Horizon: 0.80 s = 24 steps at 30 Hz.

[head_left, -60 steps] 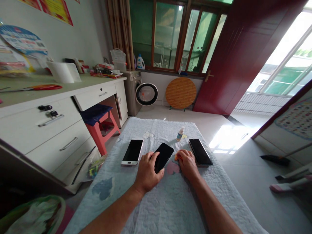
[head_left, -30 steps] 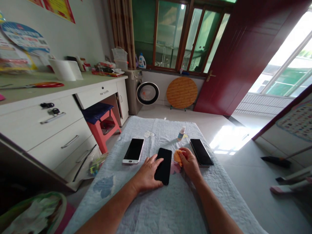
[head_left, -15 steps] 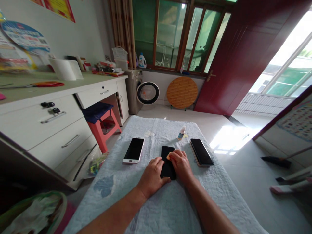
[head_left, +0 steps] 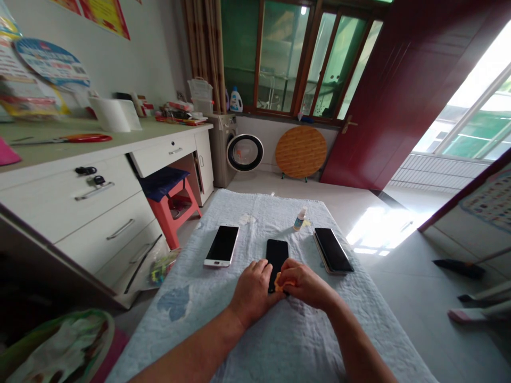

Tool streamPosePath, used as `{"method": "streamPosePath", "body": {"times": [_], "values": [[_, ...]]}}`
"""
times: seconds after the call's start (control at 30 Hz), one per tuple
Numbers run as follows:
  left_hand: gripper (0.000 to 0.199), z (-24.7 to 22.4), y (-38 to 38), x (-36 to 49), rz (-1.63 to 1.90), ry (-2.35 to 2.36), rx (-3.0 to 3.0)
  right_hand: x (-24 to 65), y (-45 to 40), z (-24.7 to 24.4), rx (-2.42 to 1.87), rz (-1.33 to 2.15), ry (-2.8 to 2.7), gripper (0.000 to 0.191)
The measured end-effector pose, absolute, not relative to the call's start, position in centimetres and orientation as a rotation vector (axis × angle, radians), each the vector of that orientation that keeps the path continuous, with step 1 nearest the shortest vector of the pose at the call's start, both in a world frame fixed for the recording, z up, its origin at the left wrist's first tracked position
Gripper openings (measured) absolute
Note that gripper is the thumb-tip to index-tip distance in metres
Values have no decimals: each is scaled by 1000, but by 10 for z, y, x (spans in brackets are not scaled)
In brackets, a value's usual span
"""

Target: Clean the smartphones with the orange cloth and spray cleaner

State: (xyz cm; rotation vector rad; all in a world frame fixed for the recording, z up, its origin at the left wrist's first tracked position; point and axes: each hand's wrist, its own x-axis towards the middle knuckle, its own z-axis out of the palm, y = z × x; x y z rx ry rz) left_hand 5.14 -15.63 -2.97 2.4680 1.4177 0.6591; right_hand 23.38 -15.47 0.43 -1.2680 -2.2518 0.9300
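Note:
A black smartphone (head_left: 277, 252) lies flat on the pale blue cloth (head_left: 279, 210) in front of me. My left hand (head_left: 252, 286) grips it along the left side and lower edge, fingers at the side and thumb across the bottom. Pinched in my right hand (head_left: 304, 282) is a small orange cloth (head_left: 279, 283), pressed on the lower part of the screen. To the left rests a white-framed smartphone (head_left: 222, 246), and to the right a dark-screened smartphone (head_left: 334, 250). A small spray bottle (head_left: 299, 218) stands upright beyond the middle phone.
On the left, a white desk (head_left: 120, 154) holds a paper roll (head_left: 114, 114) and a red-handled tool (head_left: 88, 138). Below it are a red stool (head_left: 171, 210) and a waste bin (head_left: 109, 340). A washing machine (head_left: 221, 143) with its door open and a round wooden tabletop (head_left: 301, 151) are behind.
My right hand has slid the orange cloth down the screen from its upper part toward the lower edge. My left hand stays on the phone. The view has shifted slightly.

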Motion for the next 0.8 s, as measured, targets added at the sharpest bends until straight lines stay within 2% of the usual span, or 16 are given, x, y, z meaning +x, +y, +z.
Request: {"method": "streamPosePath", "body": {"times": [0.1, 0.53, 0.8], "values": [[52, -27, -158, 53, 611, 1419, 2514, 232, -153, 3, -1322, 878, -2206, 25], [56, -29, -159, 50, 476, 1406, 2596, 226, -90, -27, -1653, 262, -2031, 20], [48, -30, -160, 53, 431, 1426, 2638, 202, -59, -21, -1852, 205, -2018, 23]]}}
